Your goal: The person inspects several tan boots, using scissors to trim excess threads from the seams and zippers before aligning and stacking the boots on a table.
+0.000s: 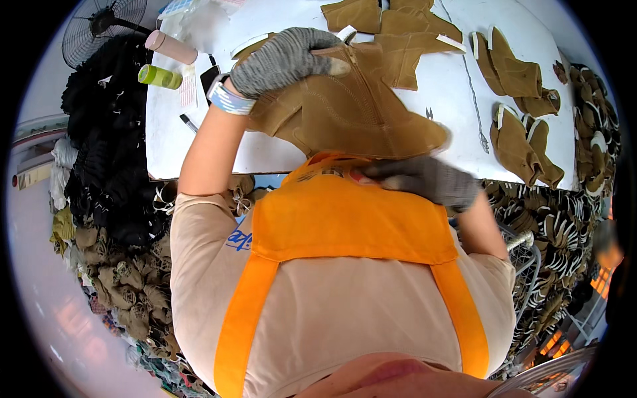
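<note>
My left hand, in a grey knit glove, grips the top edge of a brown boot upper, with the fingers closed over it. The upper is tilted above the table's near edge, a zipper running down its side and its toe pointing right. My right hand, in a darker grey glove, is just below the upper, in front of my orange apron. It is smeared by motion, and a small reddish spot shows by its fingertips. Whether it holds anything is unclear.
Several brown boot uppers lie on the white table. At its left are a pink bottle, a green container and a pen. A fan stands at far left. Piles of uppers flank me.
</note>
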A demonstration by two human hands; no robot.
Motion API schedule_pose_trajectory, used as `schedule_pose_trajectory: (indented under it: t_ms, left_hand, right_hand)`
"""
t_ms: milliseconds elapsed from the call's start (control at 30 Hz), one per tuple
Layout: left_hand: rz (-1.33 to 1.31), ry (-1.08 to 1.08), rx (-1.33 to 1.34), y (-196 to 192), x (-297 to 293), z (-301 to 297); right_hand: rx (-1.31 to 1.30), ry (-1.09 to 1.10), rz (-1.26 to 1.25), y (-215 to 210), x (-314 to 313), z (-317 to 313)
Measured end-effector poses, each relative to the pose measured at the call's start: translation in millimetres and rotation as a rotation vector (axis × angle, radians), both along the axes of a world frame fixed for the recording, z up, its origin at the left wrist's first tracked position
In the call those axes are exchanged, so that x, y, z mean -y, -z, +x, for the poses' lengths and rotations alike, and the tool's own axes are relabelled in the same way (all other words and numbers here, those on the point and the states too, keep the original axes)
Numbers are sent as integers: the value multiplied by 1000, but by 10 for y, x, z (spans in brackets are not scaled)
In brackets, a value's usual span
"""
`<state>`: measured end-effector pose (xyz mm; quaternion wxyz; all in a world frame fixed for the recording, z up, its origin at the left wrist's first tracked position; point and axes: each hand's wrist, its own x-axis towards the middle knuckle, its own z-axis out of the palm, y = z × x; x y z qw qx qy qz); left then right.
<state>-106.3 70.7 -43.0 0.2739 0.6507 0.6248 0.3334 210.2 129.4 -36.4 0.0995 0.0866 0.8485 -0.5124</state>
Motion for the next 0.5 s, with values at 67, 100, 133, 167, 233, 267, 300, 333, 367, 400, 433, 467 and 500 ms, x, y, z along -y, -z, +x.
schedule_pose_trajectory:
  t_ms: [67,100,133,167,233,267,300,333,367,400,433,467,500]
  left_hand:
    - [-116,-40,210,-108,171,-95]
    - [-161,-42,319,-181,213,-125]
    - [-101,1,324,-199,197,-161]
    - [-85,-2,232,-237,208,-169]
    - [-56,-3,42,-301,206,-157]
    - [-19,26,102,-288,263,-192]
    - [16,57,175,-225,322,-262]
    - [55,99,251,-164,351,-294]
    - [-25,110,197,-200,430,-296]
    - [-106,121,144,-274,498,-302]
    - [-182,167,106,-312,489,-303]
    - [-202,178,68,-368,483,-240]
    - [-172,165,97,-356,499,-235]
  right_hand:
    - [280,59,-392,-584,-276,-127]
    - [-99,15,-507,-654,-366,-98]
    - [-327,122,-604,-685,-313,-20]
    - [-564,200,-669,-716,-268,59]
    - [-832,347,-1063,-767,-209,118]
    - [-879,28,-1063,-904,-550,-122]
    - [-908,35,-700,-942,-572,-260]
    - [-933,62,-330,-990,-585,-387]
    - [-915,158,12,-909,-495,-562]
    - [-871,251,350,-836,-402,-736]
    - [-841,163,338,-602,-421,-888]
    - [-846,117,557,-426,-415,-1008]
    - [-851,66,776,-286,-408,-1089]
